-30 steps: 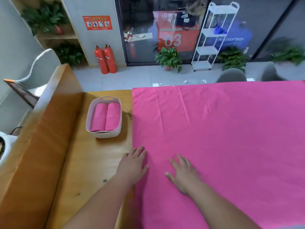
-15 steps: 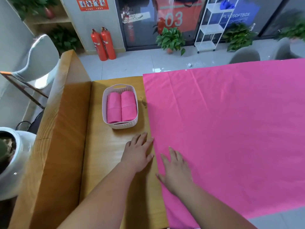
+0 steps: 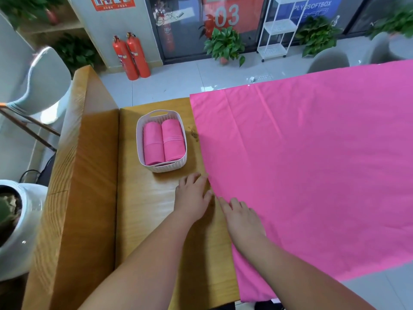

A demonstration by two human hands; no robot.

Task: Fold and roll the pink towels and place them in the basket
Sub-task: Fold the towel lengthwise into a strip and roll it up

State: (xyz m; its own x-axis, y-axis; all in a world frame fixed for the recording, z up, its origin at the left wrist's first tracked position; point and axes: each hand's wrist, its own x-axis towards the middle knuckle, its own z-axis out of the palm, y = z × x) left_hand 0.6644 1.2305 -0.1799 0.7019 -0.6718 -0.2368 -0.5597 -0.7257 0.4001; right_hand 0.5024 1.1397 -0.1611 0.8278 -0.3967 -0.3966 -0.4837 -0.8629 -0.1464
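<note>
A large pink towel (image 3: 312, 164) lies spread flat over the right part of the wooden table (image 3: 145, 209). My left hand (image 3: 193, 195) rests flat on the bare wood, its fingertips touching the towel's left edge. My right hand (image 3: 241, 218) lies flat on the towel just inside that edge, fingers straight. A white slatted basket (image 3: 161, 168) stands on the wood just beyond my left hand. Two rolled pink towels (image 3: 164, 142) lie side by side inside it.
A raised wooden ledge (image 3: 73, 186) runs along the table's left side, with a white planter (image 3: 17, 231) and a grey chair (image 3: 42, 81) beyond it. Two red fire extinguishers (image 3: 131, 55), potted plants and a white rack (image 3: 279, 30) stand on the floor past the table.
Both hands have slid left toward the towel's left edge; the left hand now lies on bare wood. The view has swung left and down, bringing the basket closer.
</note>
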